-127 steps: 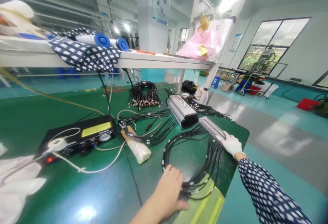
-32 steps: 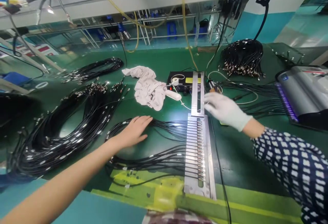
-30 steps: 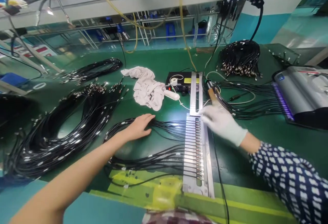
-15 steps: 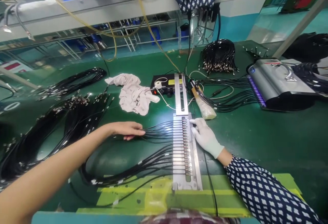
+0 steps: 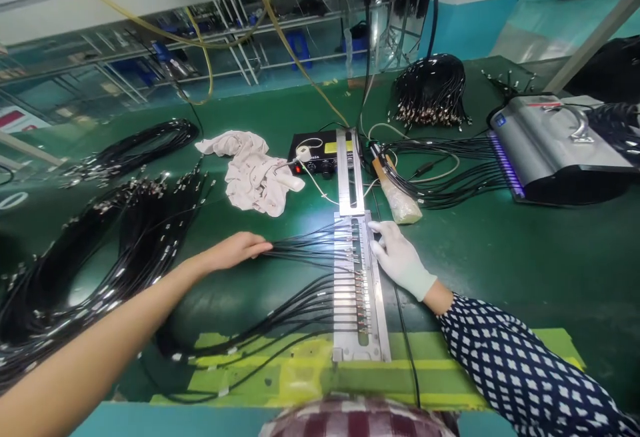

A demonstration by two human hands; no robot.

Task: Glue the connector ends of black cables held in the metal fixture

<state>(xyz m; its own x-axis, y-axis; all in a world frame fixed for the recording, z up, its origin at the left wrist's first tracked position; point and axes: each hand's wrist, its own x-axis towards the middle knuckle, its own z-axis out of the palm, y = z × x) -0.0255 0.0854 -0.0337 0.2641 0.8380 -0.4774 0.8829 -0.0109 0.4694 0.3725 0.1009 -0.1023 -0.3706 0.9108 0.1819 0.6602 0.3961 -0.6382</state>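
Clock directions are read from the silver, comb-slotted metal plate (image 5: 344, 300) at centre. Far left, at nine o'clock, lies a large coil of black cables (image 5: 155, 243); a crumpled cream cloth (image 5: 250, 177) lies between ten and eleven. A black box-shaped instrument (image 5: 316, 143) sits near twelve, partly hidden by a long-slotted silver metal bar (image 5: 345, 187) at the plate's upper end. A plastic-wrapped block (image 5: 403, 203) lies at one, a looped black cable bundle (image 5: 430, 83) beyond it, and a silver-and-black machine with violet light (image 5: 555, 140) at two. The table surface (image 5: 475, 250) is glossy green, with yellow-green tape (image 5: 530, 357) near the plate's lower end; a teal-and-white wall (image 5: 473, 23) rises beyond, near one. The bare left hand (image 5: 237, 250), toward nine, grasps thin black cables (image 5: 300, 247) running into the plate. The white-gloved right hand (image 5: 403, 260), at three, is loosely curled, its fingertips at the plate's right edge; whether they pinch it cannot be told.
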